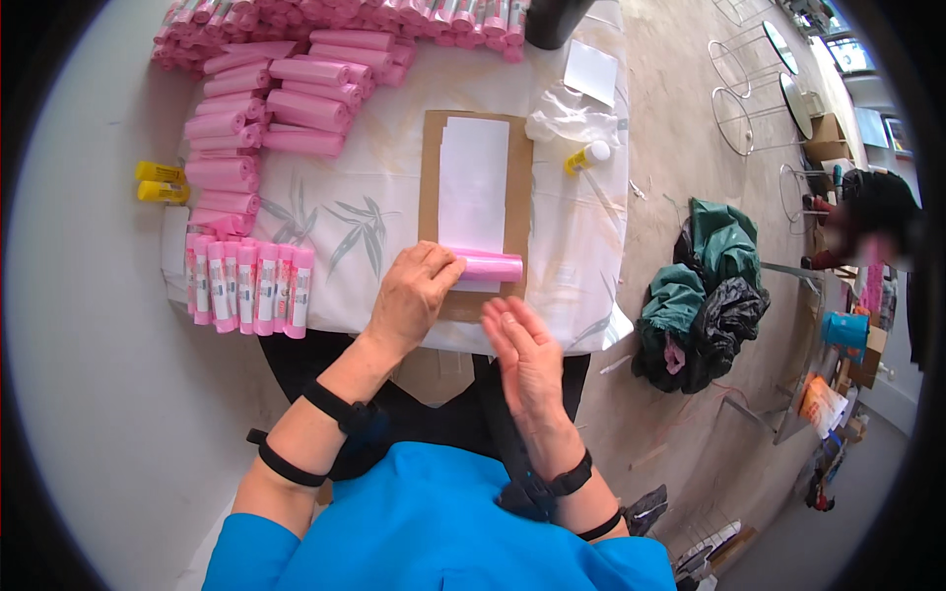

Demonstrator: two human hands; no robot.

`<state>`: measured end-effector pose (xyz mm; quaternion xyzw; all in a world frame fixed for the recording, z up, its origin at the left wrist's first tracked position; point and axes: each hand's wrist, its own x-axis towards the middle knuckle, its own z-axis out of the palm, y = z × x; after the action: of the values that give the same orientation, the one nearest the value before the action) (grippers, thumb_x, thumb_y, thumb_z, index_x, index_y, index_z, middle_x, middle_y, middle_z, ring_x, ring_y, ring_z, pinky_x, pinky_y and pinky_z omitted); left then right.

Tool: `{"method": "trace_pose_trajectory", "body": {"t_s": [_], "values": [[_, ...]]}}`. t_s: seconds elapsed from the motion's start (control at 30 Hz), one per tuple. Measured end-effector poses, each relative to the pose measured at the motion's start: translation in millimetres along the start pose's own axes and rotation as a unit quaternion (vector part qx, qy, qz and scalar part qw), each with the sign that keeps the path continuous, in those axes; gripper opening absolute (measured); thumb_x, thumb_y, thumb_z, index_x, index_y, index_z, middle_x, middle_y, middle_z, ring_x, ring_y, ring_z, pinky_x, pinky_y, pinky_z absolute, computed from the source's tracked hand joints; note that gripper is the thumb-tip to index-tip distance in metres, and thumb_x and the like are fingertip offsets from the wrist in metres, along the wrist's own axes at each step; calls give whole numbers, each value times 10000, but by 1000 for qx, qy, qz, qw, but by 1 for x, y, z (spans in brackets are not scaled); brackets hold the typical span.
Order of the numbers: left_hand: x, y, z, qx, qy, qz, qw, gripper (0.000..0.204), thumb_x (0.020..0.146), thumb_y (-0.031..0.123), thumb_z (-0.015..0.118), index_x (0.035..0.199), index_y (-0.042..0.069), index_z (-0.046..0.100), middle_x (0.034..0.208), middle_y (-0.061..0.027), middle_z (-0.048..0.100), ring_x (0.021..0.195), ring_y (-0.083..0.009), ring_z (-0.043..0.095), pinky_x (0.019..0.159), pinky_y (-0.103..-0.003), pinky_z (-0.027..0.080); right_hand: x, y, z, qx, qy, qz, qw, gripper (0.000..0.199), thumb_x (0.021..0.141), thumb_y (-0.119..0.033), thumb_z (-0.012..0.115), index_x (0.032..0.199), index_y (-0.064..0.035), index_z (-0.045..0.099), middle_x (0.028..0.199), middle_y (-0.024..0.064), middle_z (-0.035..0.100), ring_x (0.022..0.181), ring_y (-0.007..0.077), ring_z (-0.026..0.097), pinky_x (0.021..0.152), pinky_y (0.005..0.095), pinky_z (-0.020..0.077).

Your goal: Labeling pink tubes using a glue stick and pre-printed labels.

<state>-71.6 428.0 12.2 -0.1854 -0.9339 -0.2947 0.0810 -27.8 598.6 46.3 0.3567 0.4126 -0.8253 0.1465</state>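
Note:
A pink plastic roll (493, 266), likely of bags, lies crosswise on a stack of white paper sheets (475, 187). The sheets rest on a brown cardboard piece (431, 187). My left hand (412, 291) is closed at the roll's left end, its fingertips bent onto the plastic and partly covering it. Just below the roll's right end is my right hand (527, 353), slightly blurred, fingers stretched out and apart from the roll. Nothing shows in that hand.
Plain pink rolls (305, 106) are piled at the table's far left. Labelled rolls (258, 288) stand in a row at the near left. A glue stick (587, 158) and clear plastic film (567, 116) lie on the right. Green and black bags (705, 295) sit on the floor.

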Motion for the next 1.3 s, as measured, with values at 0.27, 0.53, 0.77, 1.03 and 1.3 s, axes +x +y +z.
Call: {"method": "trace_pose_trajectory", "body": {"t_s": [0.27,0.53,0.77,1.03,1.3], "values": [[11,-3,-6,-14,-37,0,999,264,705,3,717,964,40,679,872,-61,625,866,-243,600,741,-342,519,4,17,19,219,66,34,973,698,948,-49,520,1444,150,71,1484,300,221,1400,362,284,1179,423,271],[17,-9,-8,-33,-64,-4,997,191,714,23,711,902,39,680,839,-48,607,835,-235,584,724,-342,514,14,18,35,239,109,41,964,510,936,-64,540,1322,164,296,1404,277,339,1381,350,308,1177,422,272],[19,-11,-9,-18,-77,8,997,152,721,37,700,871,48,684,837,-41,603,843,-224,584,741,-335,504,18,25,30,305,136,68,940,335,916,-65,582,1184,86,450,1261,181,465,1230,266,454,1110,369,367],[19,-12,-9,-13,-84,6,996,167,717,45,710,882,54,693,835,-40,604,845,-221,586,749,-336,503,23,41,20,296,107,34,949,367,886,-17,639,1195,57,454,1193,142,500,1103,227,529,931,293,482],[20,-11,-9,-27,-61,17,998,168,703,28,698,863,79,692,817,-36,596,833,-220,586,721,-336,514,20,49,24,289,127,10,949,525,876,34,635,1301,72,329,1233,183,478,1182,270,508,988,319,467]]}}
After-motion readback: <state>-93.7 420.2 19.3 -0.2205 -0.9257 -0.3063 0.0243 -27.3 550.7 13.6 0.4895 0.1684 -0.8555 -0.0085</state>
